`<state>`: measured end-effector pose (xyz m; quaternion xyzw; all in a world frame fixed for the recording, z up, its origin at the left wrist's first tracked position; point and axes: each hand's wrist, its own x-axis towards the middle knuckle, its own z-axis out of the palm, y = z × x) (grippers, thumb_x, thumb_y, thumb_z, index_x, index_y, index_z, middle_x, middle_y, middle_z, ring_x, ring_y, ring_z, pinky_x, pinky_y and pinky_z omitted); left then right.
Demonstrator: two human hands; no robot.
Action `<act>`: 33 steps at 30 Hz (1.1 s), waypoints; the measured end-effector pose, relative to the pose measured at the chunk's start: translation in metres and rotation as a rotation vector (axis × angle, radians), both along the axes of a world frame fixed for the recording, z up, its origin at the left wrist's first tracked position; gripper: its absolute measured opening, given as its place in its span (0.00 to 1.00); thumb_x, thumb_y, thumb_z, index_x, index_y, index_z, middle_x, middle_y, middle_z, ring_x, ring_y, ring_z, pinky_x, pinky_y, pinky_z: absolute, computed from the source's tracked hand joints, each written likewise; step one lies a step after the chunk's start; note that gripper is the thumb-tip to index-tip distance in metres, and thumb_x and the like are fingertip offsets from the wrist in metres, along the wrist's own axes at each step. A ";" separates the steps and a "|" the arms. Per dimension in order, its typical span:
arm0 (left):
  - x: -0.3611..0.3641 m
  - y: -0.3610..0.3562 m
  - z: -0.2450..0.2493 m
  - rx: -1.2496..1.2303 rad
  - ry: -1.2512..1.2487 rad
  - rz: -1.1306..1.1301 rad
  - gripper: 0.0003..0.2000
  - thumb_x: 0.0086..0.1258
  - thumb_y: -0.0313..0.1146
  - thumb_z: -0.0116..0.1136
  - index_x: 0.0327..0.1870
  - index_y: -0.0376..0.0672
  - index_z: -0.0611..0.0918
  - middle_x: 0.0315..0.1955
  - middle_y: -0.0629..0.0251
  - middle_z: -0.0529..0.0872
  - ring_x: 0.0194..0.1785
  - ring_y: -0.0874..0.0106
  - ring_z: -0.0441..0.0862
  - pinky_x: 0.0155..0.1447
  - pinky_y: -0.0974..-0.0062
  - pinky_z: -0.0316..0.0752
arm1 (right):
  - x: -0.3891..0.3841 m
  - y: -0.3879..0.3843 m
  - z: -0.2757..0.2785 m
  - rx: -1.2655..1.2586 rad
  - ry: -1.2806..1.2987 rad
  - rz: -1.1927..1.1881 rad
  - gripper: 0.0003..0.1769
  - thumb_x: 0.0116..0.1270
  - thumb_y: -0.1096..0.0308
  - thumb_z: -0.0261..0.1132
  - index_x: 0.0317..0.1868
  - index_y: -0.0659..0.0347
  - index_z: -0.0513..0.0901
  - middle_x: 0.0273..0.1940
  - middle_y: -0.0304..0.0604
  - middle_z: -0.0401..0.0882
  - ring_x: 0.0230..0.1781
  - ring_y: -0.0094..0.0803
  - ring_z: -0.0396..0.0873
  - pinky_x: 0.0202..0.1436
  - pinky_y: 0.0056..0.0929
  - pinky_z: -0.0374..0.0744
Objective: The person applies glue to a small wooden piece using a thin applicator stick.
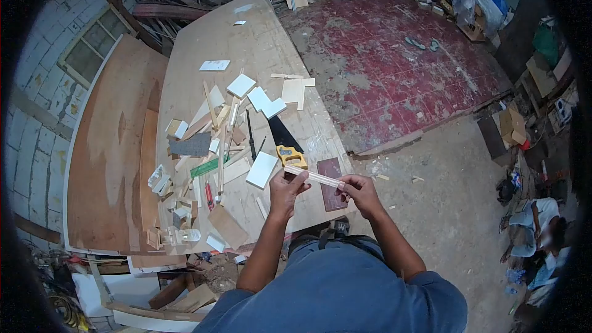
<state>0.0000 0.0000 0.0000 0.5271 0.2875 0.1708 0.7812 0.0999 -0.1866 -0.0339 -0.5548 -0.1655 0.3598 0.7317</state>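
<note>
Between my two hands is a short, pale wooden strip (322,178), held level above the near right edge of the plywood table (259,37). My left hand (288,192) grips its left end with thumb and fingers. The right end is pinched by my right hand (361,193). Just behind my left hand lies a handsaw (291,156) with a yellow handle and dark blade. Under the strip, a reddish-brown board (331,191) rests at the table edge. Left of my left hand is a white rectangular block (262,169).
Wood offcuts, a green ruler (208,168) and a red-handled tool (209,196) clutter the table's left side. White pieces (241,86) lie farther back. A large wooden panel (108,142) leans at left. A raised red floor (394,68) is beyond, and a person (542,225) is at far right.
</note>
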 end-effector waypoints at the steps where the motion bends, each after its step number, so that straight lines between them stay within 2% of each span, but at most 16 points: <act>1: 0.000 -0.005 0.002 0.003 -0.006 0.015 0.12 0.64 0.28 0.67 0.45 0.37 0.80 0.35 0.67 0.83 0.34 0.80 0.82 0.36 0.81 0.84 | -0.001 0.002 0.003 -0.040 0.003 0.004 0.09 0.67 0.67 0.65 0.40 0.66 0.83 0.28 0.41 0.83 0.26 0.22 0.78 0.28 0.20 0.75; 6: -0.004 -0.022 -0.009 0.051 0.070 0.008 0.09 0.64 0.26 0.67 0.42 0.37 0.80 0.32 0.67 0.83 0.32 0.80 0.81 0.35 0.82 0.83 | -0.002 -0.008 -0.012 -0.152 0.092 0.021 0.09 0.67 0.67 0.64 0.37 0.66 0.83 0.26 0.38 0.81 0.23 0.21 0.76 0.27 0.20 0.73; 8: -0.004 -0.026 -0.011 0.145 0.098 -0.002 0.09 0.63 0.27 0.68 0.40 0.37 0.80 0.30 0.68 0.83 0.30 0.81 0.80 0.35 0.82 0.82 | -0.003 -0.009 -0.015 -0.216 0.083 0.077 0.10 0.68 0.66 0.64 0.36 0.65 0.84 0.25 0.38 0.81 0.23 0.21 0.75 0.27 0.20 0.73; 15: -0.007 -0.030 -0.027 0.259 0.171 -0.013 0.10 0.62 0.29 0.70 0.37 0.37 0.80 0.27 0.68 0.83 0.27 0.83 0.78 0.32 0.85 0.76 | -0.009 -0.024 -0.037 -0.241 0.056 0.222 0.12 0.69 0.62 0.64 0.37 0.65 0.84 0.28 0.38 0.84 0.25 0.20 0.77 0.29 0.20 0.74; 18: -0.009 -0.031 -0.028 0.274 0.173 0.005 0.11 0.61 0.31 0.71 0.36 0.37 0.80 0.25 0.68 0.83 0.26 0.82 0.78 0.31 0.84 0.75 | -0.006 -0.031 -0.034 -0.181 0.104 0.331 0.13 0.70 0.62 0.62 0.41 0.65 0.85 0.30 0.38 0.85 0.26 0.20 0.77 0.31 0.20 0.74; 20: -0.011 -0.030 -0.031 0.350 0.201 0.022 0.13 0.60 0.34 0.72 0.33 0.36 0.80 0.23 0.67 0.83 0.25 0.80 0.78 0.32 0.82 0.75 | -0.006 -0.035 -0.035 -0.093 0.263 0.411 0.14 0.71 0.63 0.61 0.45 0.65 0.85 0.32 0.39 0.85 0.27 0.21 0.79 0.32 0.19 0.75; 23: -0.013 -0.027 -0.036 0.339 0.189 0.036 0.14 0.60 0.36 0.72 0.31 0.35 0.80 0.23 0.65 0.83 0.24 0.79 0.79 0.31 0.80 0.75 | -0.009 -0.031 -0.045 -0.137 0.238 0.440 0.14 0.71 0.63 0.61 0.47 0.66 0.85 0.32 0.39 0.85 0.29 0.21 0.80 0.32 0.20 0.76; 24: -0.014 -0.026 -0.035 0.340 0.188 0.037 0.14 0.60 0.36 0.72 0.31 0.35 0.80 0.23 0.65 0.83 0.24 0.79 0.79 0.31 0.80 0.75 | -0.012 -0.028 -0.045 -0.136 0.237 0.440 0.14 0.71 0.63 0.61 0.47 0.66 0.85 0.32 0.39 0.85 0.29 0.21 0.80 0.32 0.20 0.76; 26: -0.015 -0.024 -0.033 0.372 0.213 0.052 0.15 0.61 0.37 0.71 0.31 0.35 0.80 0.22 0.65 0.83 0.24 0.78 0.79 0.30 0.79 0.75 | -0.022 -0.019 -0.044 -0.204 0.162 0.250 0.13 0.69 0.66 0.64 0.46 0.67 0.84 0.32 0.39 0.85 0.30 0.22 0.81 0.32 0.20 0.77; 27: -0.015 -0.022 -0.034 0.374 0.207 0.056 0.15 0.61 0.37 0.71 0.31 0.35 0.80 0.22 0.65 0.83 0.24 0.78 0.79 0.30 0.79 0.75 | -0.026 -0.015 -0.044 -0.202 0.154 0.251 0.13 0.69 0.66 0.64 0.46 0.67 0.84 0.32 0.39 0.85 0.30 0.22 0.81 0.32 0.20 0.77; 29: -0.018 -0.016 -0.038 0.425 0.223 0.065 0.15 0.62 0.38 0.71 0.31 0.34 0.80 0.23 0.64 0.83 0.24 0.77 0.80 0.30 0.78 0.77 | -0.033 -0.009 -0.045 -0.159 0.100 0.086 0.12 0.67 0.68 0.66 0.45 0.68 0.84 0.32 0.39 0.84 0.30 0.22 0.80 0.32 0.21 0.78; 30: -0.018 -0.014 -0.038 0.425 0.214 0.071 0.15 0.62 0.38 0.71 0.31 0.34 0.80 0.23 0.64 0.83 0.24 0.77 0.80 0.30 0.78 0.77 | -0.034 -0.005 -0.047 -0.205 -0.003 0.066 0.11 0.67 0.68 0.67 0.43 0.69 0.84 0.32 0.40 0.84 0.30 0.22 0.80 0.34 0.21 0.79; 33: -0.020 -0.008 -0.039 0.348 0.184 0.115 0.15 0.63 0.38 0.70 0.32 0.34 0.80 0.23 0.64 0.82 0.24 0.77 0.80 0.31 0.78 0.78 | -0.033 0.002 -0.056 -0.212 -0.010 0.070 0.11 0.66 0.68 0.67 0.41 0.68 0.85 0.32 0.40 0.84 0.30 0.22 0.80 0.34 0.21 0.78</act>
